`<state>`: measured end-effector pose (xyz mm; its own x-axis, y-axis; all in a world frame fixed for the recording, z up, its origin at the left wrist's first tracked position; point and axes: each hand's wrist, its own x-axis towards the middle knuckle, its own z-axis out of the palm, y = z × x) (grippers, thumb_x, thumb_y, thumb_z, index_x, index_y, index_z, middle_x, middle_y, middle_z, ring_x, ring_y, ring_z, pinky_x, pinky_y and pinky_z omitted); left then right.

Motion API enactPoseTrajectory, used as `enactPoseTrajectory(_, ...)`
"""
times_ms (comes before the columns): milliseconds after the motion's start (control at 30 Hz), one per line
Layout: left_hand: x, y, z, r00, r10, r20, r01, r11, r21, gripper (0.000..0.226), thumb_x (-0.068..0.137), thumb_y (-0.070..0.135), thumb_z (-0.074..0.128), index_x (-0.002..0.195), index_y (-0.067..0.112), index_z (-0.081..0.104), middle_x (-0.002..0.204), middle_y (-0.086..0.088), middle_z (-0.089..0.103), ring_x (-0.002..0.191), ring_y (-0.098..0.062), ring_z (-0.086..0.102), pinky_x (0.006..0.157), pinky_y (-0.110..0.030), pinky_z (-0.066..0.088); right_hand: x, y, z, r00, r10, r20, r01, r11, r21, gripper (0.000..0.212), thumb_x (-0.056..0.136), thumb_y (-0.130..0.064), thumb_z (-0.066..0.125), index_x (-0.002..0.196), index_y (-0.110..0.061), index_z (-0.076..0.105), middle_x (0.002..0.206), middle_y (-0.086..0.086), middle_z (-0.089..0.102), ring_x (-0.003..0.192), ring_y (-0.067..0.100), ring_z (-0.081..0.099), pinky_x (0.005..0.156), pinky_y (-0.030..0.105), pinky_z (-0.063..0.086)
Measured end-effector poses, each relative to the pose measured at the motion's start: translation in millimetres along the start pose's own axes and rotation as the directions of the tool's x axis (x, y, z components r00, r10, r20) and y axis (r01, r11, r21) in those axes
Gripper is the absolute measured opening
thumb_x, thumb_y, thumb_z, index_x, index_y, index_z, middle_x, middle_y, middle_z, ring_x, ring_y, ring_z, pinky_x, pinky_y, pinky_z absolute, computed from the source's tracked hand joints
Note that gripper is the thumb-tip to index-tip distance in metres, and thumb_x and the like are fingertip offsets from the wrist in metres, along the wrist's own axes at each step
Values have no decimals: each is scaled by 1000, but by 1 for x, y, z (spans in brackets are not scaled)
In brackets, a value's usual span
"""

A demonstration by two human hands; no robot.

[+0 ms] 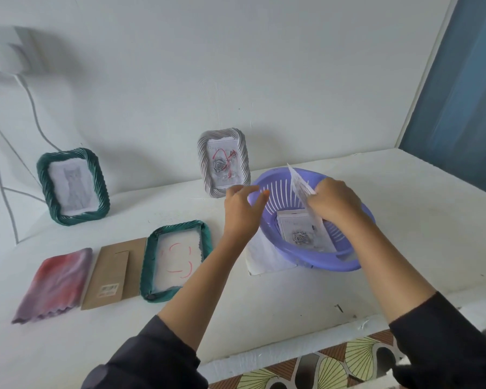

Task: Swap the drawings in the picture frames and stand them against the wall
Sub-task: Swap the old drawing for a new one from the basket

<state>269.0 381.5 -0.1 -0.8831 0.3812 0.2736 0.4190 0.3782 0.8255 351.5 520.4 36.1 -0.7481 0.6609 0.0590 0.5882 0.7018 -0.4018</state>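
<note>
On table: backing board, flat frame, basket, left to right.

A folded red-and-purple cloth lies flat at the left of the white table. A lilac slotted basket sits right of centre. A blurred white plug with its cable shows upper left, and a blue curtain hangs far right.

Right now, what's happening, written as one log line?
right hand: pinches paper above purple basket | left hand: open beside rim | flat green frame: on table
</note>
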Motion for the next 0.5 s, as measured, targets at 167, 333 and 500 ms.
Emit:
enactPoseTrajectory(167,-3,29,-27,965,-153,212,234,867,-441,30,93,36,51,76,10,53,70,-5,50,65,-19,47,65,-26,42,-47,-64,0,951,-304,-52,306,951,44,30,94,-20,39,69,-7,51,75,8,49,79,32,50,65,30,34)
enactPoseTrajectory(333,-7,0,-67,943,-326,68,309,780,-544,23,91,3,43,70,3,52,62,-9,48,57,-21,45,43,-18,43,-62,-97,22,868,-448,214,380,877,293,31,94,-33,34,87,-17,59,99,13,52,99,29,48,83,37,38)
enactPoseTrajectory(500,-15,-40,-113,869,-487,88,437,672,-597,24,94,4,44,71,7,52,72,-9,55,62,-21,51,56,-26,40,-56,-109,56,931,-295,215,115,795,596,42,93,-28,49,134,-19,41,109,8,54,108,24,51,85,29,38)
